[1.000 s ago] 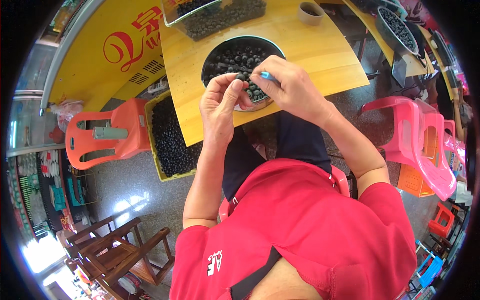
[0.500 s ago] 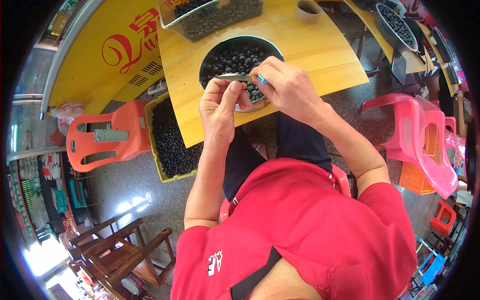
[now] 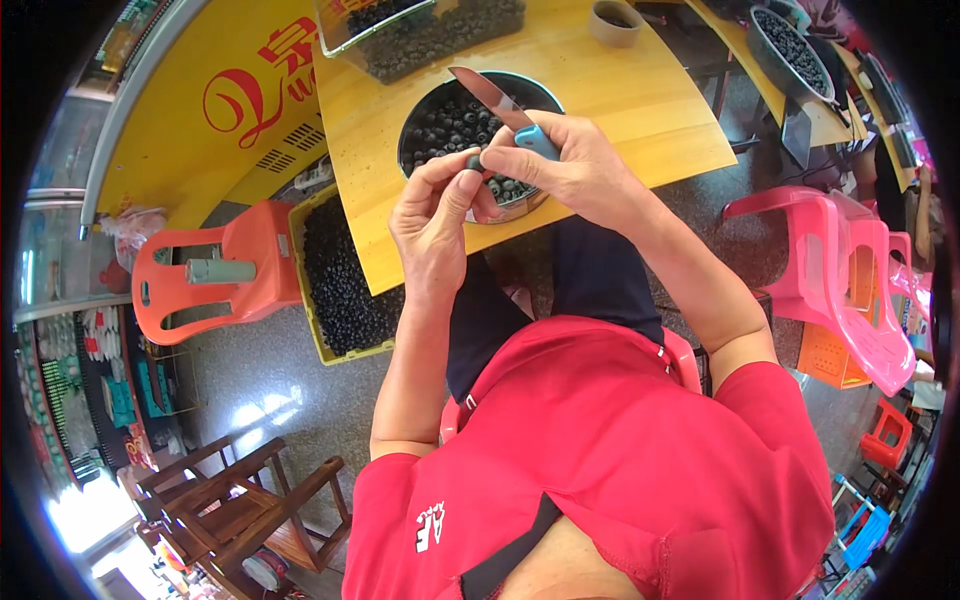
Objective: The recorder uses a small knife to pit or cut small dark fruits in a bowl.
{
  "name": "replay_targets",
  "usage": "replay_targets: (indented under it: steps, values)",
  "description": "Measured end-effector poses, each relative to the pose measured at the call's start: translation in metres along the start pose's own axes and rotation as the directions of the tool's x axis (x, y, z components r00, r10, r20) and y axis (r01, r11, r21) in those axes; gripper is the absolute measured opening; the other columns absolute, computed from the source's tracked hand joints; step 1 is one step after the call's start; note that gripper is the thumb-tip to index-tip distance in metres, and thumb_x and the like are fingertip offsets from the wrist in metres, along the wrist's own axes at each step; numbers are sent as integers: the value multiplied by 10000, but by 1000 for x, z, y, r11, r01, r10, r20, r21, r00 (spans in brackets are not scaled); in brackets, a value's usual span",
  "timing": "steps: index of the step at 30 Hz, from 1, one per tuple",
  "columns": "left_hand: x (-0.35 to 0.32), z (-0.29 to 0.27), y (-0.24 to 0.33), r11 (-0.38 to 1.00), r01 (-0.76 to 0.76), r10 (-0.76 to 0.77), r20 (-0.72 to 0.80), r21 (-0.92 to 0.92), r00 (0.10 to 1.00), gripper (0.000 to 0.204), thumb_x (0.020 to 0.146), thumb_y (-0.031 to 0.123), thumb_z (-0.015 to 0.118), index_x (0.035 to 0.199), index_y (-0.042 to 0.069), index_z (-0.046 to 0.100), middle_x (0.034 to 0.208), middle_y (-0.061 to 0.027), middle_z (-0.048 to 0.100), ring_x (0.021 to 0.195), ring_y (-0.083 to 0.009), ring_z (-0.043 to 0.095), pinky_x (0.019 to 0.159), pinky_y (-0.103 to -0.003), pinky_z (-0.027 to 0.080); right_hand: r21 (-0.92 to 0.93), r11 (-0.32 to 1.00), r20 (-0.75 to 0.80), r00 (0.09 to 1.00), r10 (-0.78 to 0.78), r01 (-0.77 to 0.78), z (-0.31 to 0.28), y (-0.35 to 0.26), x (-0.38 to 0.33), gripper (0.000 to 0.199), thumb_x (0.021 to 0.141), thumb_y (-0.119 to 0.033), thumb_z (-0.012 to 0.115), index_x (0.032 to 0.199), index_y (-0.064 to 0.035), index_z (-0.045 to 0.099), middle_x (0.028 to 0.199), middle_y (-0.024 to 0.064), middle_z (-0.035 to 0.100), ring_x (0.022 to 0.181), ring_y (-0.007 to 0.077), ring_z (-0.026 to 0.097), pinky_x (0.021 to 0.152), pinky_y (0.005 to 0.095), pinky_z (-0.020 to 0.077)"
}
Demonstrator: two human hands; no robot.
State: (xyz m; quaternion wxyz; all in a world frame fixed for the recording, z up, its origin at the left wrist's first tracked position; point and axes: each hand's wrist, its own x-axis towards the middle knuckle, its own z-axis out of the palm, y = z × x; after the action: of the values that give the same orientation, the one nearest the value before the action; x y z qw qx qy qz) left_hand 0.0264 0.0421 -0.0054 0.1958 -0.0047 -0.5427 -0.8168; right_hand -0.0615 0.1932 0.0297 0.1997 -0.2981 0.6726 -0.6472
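Note:
Over a metal bowl point(image 3: 404, 132) on the wooden table, my two hands meet at the fingertips. My left hand point(image 3: 437, 205) pinches a small dark round piece point(image 3: 474, 161) between thumb and fingers. My right hand point(image 3: 575, 165) is wrapped round the blue handle of a small knife point(image 3: 495, 103). Its blade points up and to the left, away from the piece, and my right thumb and forefinger touch that piece too. Many similar dark round pieces point(image 3: 455, 128) lie in the bowl; their exact kind is too small to tell.
A clear tub point(image 3: 440, 40) of dark pieces and a roll of tape point(image 3: 615, 24) stand farther back on the table point(image 3: 650, 110). Below its left edge sits a yellow crate point(image 3: 318, 330) of dark pieces, beside an orange stool point(image 3: 215, 275). Pink chairs point(image 3: 830, 250) are at the right.
The knife blade has swung from lying level across my left fingertips to pointing up and away. My right fingertips have come down to the small piece at my left fingers.

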Motion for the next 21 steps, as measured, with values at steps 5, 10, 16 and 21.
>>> replay_targets:
  steps: [5,10,16,21]
  values:
    - [1,0,-3,991,-115,112,47,67,993,191,901,32,623,1083,-20,646,909,-64,620,700,-118,596,621,-223,460,285,954,70,995,74,-91,3,-10,-4,186,905,-250,667,921,-66,647,758,-36,604,629,10,496,532,176,377]
    - [0,-5,-2,990,-114,106,96,85,990,191,899,15,616,1084,-25,636,947,-85,621,718,-126,596,642,-232,470,395,902,85,985,151,-172,3,-11,-5,176,902,-255,666,908,-80,647,740,-48,579,555,-7,411,480,166,307]
    - [22,-11,5,975,40,-37,20,-219,999,211,938,63,545,1137,-7,539,1006,-130,634,734,-162,597,650,-269,476,295,944,-33,985,168,-151,-27,7,-2,176,915,-227,644,929,-52,645,745,-31,584,540,-9,409,470,165,310]
    - [50,-25,8,973,213,-217,42,88,975,155,912,126,612,1014,9,618,867,-53,636,690,-93,548,590,-232,427,372,923,-106,983,153,-104,-42,10,-5,188,915,-216,643,926,-28,640,759,-19,595,525,-4,410,462,154,312]
